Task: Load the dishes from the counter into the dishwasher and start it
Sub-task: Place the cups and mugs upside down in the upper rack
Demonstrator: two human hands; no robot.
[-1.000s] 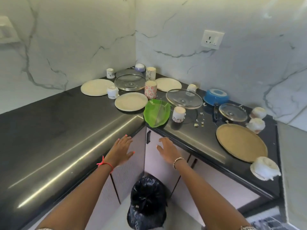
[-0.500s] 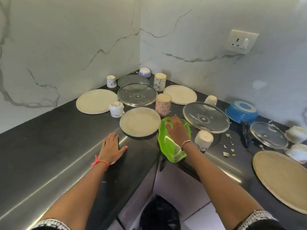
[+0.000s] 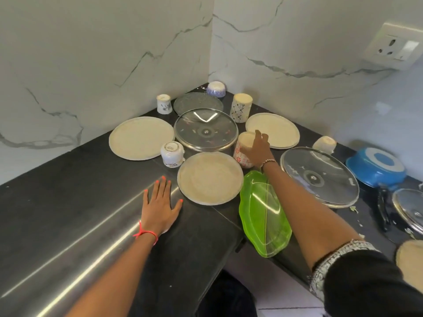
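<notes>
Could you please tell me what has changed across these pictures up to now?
The right hand let go of the green tray and reached farther back to grip the red-patterned cup. The left hand stayed flat on the counter; plates and lids kept their places.

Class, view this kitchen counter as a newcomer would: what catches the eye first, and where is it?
The bright green leaf-shaped plastic tray, overhanging the dark counter's inner corner, stands out first. Behind it the right hand grips an inverted red-flowered ceramic cup, while the left hand rests flat on the counter. A blue bowl lies upside down at far right.
</notes>
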